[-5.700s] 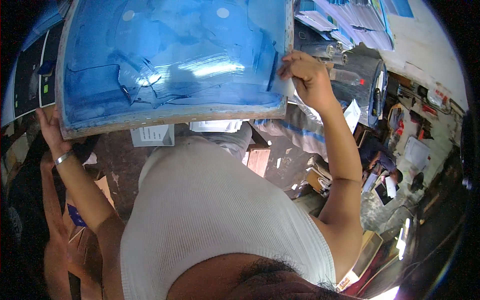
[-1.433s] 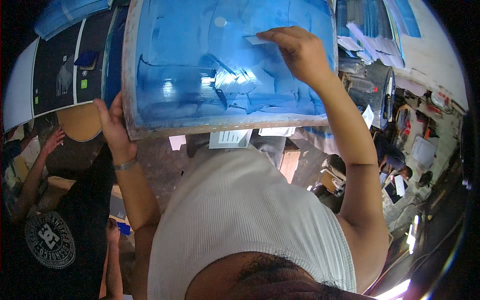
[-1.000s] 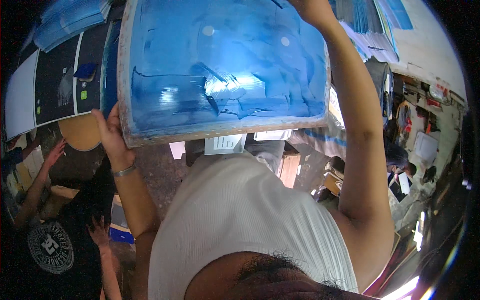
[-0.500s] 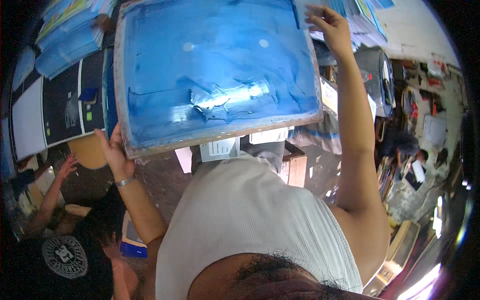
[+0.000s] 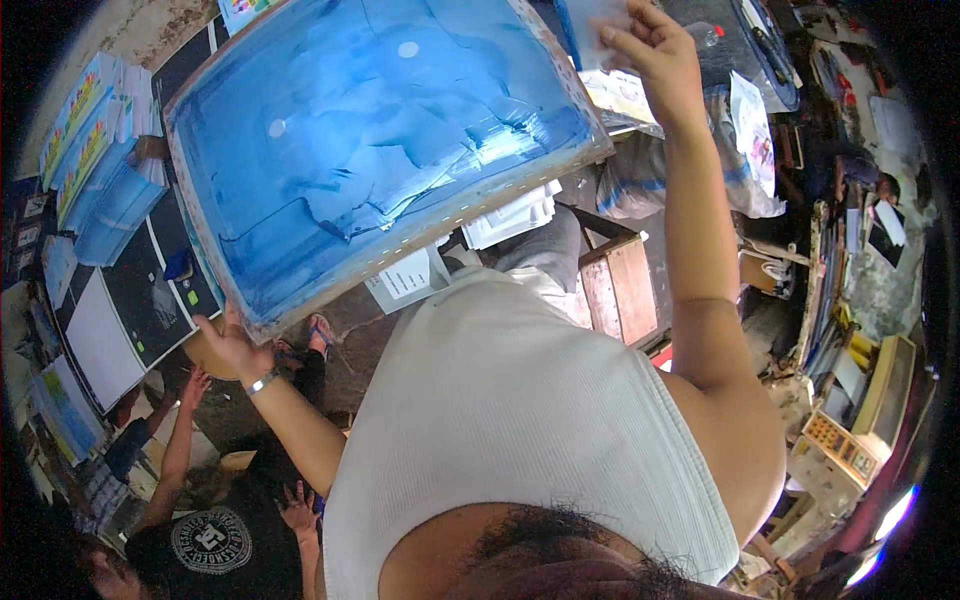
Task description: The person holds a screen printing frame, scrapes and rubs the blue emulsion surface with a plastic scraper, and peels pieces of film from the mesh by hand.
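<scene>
Screen-printing frame (image 5: 380, 160), mesh smeared blue, tilted across upper left and top centre of frame. Left hand (image 5: 238, 347) at its lower left corner, thumb spread outward, fingers partly hidden; cannot tell if it grips. Right hand (image 5: 652, 62), top right of centre, pinches a thin blue-stained scraper card (image 5: 588, 38) just beyond the screen's right edge. White paper stack (image 5: 512, 216) below the near rail, centre. Booklet stacks (image 5: 108, 150), upper left. Co-worker in black shirt (image 5: 255, 535), lower left.

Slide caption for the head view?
Left hand at the lower-left corner of a framed blue screen, right hand holding a translucent flat piece.
</scene>
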Action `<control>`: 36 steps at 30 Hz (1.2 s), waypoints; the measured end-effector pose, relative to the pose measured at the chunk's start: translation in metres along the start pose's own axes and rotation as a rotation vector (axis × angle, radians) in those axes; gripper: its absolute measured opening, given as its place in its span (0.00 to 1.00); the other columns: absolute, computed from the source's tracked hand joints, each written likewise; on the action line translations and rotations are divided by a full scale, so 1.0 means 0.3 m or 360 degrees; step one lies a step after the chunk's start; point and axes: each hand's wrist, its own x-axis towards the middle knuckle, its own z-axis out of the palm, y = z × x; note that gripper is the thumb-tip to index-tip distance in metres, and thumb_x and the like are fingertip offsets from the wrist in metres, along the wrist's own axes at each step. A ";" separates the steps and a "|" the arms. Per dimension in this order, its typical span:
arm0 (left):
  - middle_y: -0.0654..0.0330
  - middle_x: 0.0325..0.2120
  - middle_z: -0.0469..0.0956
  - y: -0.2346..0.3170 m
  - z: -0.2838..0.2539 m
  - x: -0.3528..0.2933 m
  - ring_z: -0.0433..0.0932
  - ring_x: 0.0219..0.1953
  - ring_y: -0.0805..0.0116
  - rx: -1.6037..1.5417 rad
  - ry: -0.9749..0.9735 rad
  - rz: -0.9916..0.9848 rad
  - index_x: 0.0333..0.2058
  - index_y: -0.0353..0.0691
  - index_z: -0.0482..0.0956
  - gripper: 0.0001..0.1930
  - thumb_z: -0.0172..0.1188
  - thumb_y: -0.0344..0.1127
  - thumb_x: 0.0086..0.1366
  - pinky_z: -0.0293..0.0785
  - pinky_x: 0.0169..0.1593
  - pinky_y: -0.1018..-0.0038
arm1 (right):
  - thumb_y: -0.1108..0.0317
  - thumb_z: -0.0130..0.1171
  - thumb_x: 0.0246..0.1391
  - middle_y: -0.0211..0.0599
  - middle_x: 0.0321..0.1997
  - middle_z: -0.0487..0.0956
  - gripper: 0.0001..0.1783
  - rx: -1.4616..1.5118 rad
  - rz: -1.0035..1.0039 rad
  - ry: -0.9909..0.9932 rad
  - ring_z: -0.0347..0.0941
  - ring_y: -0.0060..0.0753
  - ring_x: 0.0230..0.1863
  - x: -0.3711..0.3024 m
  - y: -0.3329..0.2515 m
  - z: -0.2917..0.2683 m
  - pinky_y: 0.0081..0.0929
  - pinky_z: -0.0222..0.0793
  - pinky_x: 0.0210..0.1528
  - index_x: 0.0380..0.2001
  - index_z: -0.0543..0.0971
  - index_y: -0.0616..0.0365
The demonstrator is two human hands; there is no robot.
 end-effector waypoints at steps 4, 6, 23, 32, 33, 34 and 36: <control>0.50 0.65 0.65 -0.004 -0.002 -0.012 0.62 0.66 0.50 -0.0016 0.0004 -0.0023 0.66 0.29 0.59 0.52 0.39 0.76 0.64 0.56 0.68 0.60 | 0.75 0.59 0.54 0.38 0.41 0.85 0.22 -0.0416 -0.0085 0.0043 0.81 0.24 0.35 -0.124 0.071 -0.038 0.22 0.76 0.32 0.54 0.77 0.60; 0.51 0.65 0.65 -0.011 0.005 -0.020 0.62 0.66 0.50 -0.0009 0.0003 -0.0012 0.66 0.30 0.60 0.52 0.40 0.76 0.63 0.57 0.68 0.59 | 0.75 0.58 0.53 0.38 0.40 0.85 0.22 -0.0651 0.0010 0.0033 0.81 0.24 0.36 -0.177 0.063 -0.027 0.22 0.75 0.35 0.53 0.78 0.60; 0.51 0.65 0.63 -0.162 -0.124 -0.050 0.65 0.64 0.52 -0.0204 0.0151 0.0231 0.67 0.35 0.58 0.48 0.40 0.73 0.66 0.62 0.64 0.54 | 0.77 0.58 0.56 0.36 0.43 0.84 0.20 -0.0378 -0.0105 0.0207 0.80 0.22 0.39 -0.251 0.109 0.047 0.19 0.74 0.39 0.53 0.77 0.61; 0.49 0.57 0.73 -0.220 -0.053 -0.026 0.74 0.57 0.51 -0.0204 0.0431 0.0798 0.60 0.32 0.68 0.44 0.33 0.70 0.69 0.69 0.61 0.56 | 0.78 0.59 0.57 0.42 0.46 0.83 0.21 0.0013 -0.0250 0.0225 0.81 0.29 0.41 -0.183 0.196 -0.098 0.19 0.76 0.35 0.54 0.74 0.65; 0.50 0.52 0.76 -0.212 -0.152 0.002 0.76 0.51 0.54 -0.0216 0.0474 0.0848 0.61 0.35 0.67 0.44 0.31 0.71 0.68 0.71 0.58 0.56 | 0.78 0.59 0.57 0.42 0.46 0.83 0.21 0.0140 -0.0246 0.0212 0.81 0.30 0.40 -0.173 0.219 -0.111 0.19 0.76 0.35 0.54 0.74 0.66; 0.50 0.52 0.76 -0.220 -0.264 0.017 0.76 0.51 0.54 -0.0213 0.0526 0.0909 0.61 0.35 0.67 0.44 0.31 0.71 0.68 0.71 0.58 0.56 | 0.78 0.60 0.56 0.42 0.46 0.83 0.21 0.0282 -0.0243 0.0183 0.81 0.30 0.40 -0.155 0.238 -0.116 0.20 0.77 0.34 0.55 0.73 0.66; 0.54 0.43 0.78 -0.244 -0.313 -0.027 0.76 0.40 0.61 -0.0234 -0.0081 0.1059 0.57 0.36 0.71 0.42 0.32 0.71 0.69 0.74 0.45 0.65 | 0.78 0.60 0.56 0.43 0.47 0.83 0.22 0.0441 -0.0250 0.0092 0.81 0.30 0.39 -0.151 0.251 -0.121 0.21 0.78 0.34 0.55 0.73 0.66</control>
